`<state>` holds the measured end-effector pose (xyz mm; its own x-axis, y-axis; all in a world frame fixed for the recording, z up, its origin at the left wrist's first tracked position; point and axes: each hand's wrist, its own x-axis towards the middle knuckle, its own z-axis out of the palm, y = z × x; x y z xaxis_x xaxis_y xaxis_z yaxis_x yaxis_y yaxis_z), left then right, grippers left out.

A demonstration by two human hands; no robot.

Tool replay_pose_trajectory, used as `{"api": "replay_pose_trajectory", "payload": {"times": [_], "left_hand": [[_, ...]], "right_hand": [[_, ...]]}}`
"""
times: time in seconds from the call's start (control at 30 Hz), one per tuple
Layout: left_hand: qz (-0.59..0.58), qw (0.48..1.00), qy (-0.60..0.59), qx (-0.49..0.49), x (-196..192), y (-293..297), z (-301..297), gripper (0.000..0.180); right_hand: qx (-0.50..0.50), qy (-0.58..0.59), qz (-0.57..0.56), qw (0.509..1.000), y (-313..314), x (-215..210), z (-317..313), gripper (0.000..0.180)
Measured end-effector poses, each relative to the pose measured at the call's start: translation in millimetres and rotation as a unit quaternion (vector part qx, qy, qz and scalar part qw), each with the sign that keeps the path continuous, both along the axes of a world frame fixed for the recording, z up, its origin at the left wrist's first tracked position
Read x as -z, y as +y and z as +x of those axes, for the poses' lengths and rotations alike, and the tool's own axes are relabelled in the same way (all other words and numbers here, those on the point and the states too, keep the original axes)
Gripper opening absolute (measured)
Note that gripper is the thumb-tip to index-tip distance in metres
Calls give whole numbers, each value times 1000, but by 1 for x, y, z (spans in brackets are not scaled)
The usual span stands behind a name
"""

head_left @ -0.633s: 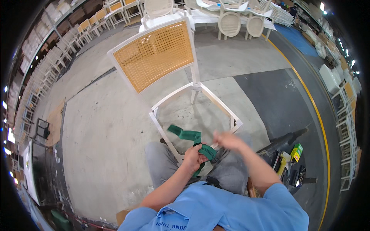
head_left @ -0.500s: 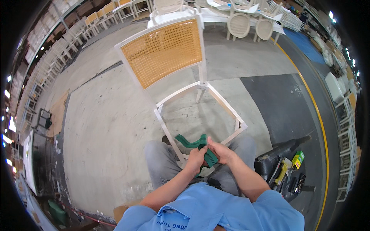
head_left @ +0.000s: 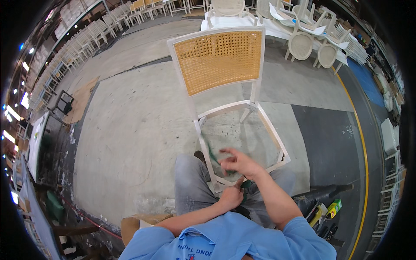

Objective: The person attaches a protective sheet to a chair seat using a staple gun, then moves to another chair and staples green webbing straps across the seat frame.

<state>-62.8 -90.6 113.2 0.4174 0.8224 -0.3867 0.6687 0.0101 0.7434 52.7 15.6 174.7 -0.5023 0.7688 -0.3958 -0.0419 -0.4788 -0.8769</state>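
Observation:
My left hand point(head_left: 232, 198) is closed low between my knees, gripping a green webbing strap point(head_left: 246, 184) whose bundled part shows at its fingertips. Above it, my right hand point(head_left: 239, 163) has its fingers stretched and apart, somewhat blurred. A loose length of the strap swings out past those fingers over the left side of the seat frame. In front of me stands a pale wooden chair frame point(head_left: 272, 130) with an open seat and a woven cane backrest point(head_left: 220, 60). Its front corner rail lies between my legs, close to both hands.
Tools and a green-yellow box point(head_left: 334, 208) lie on a dark surface by my right knee. Pale chairs point(head_left: 300, 45) are stacked at the back right, and rows of chairs point(head_left: 82, 45) line the left. A yellow line point(head_left: 363, 138) runs along the floor at right.
My right hand has come off the green bundle and lifted forward, fingers spreading. The strap's loose end has swung out. The view has shifted, so the chair sits further right.

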Motion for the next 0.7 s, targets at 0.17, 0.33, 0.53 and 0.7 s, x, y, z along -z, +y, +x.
{"api": "replay_pose_trajectory", "payload": {"times": [0.17, 0.33, 0.53, 0.7], "left_hand": [[-107, 986, -72, 102, 23, 2, -17, 70], [-307, 820, -464, -133, -5, 19, -55, 56], [-185, 791, -450, -371, -56, 59, -56, 21], [-130, 875, -397, -243, -68, 56, -51, 18]], "right_hand": [[-22, -69, 0, 997, -20, 26, 7, 46], [111, -88, 128, 981, -51, 23, 13, 38], [211, -136, 168, 953, -83, 17, 19, 35], [212, -45, 220, 951, -43, -4, 13, 27]]}}
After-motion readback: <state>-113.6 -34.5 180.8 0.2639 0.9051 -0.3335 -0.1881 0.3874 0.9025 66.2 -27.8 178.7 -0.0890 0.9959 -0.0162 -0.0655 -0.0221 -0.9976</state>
